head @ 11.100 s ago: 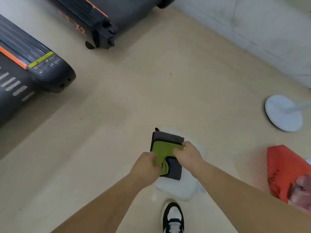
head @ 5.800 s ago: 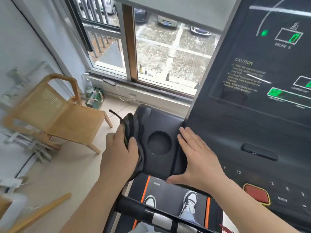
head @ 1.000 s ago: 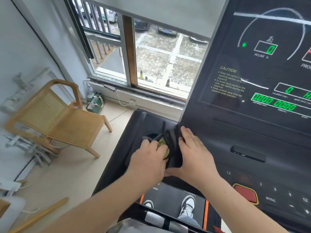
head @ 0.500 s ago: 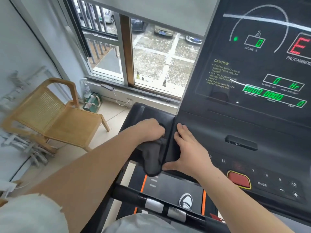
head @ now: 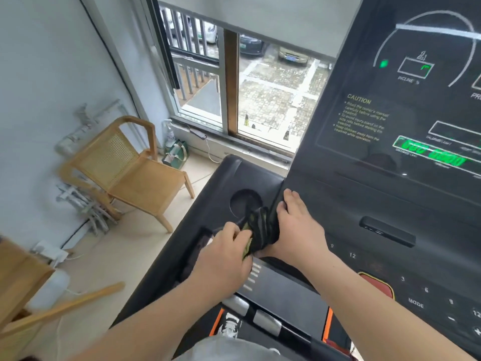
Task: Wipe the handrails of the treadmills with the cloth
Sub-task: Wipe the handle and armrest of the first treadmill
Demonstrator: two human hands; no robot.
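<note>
At frame centre the left hand (head: 223,259) grips the bunched dark cloth (head: 259,227), fingers curled round it, on the black tray (head: 208,204) just below its round recess (head: 244,203). The right hand (head: 299,230) lies flat with straight fingers, touching the cloth's right side and the console (head: 390,191). A wooden chair (head: 130,165) stands at left

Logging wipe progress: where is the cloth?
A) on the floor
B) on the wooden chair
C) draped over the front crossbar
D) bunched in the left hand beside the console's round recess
D: the left hand grips the cloth just below the round recess.
</note>
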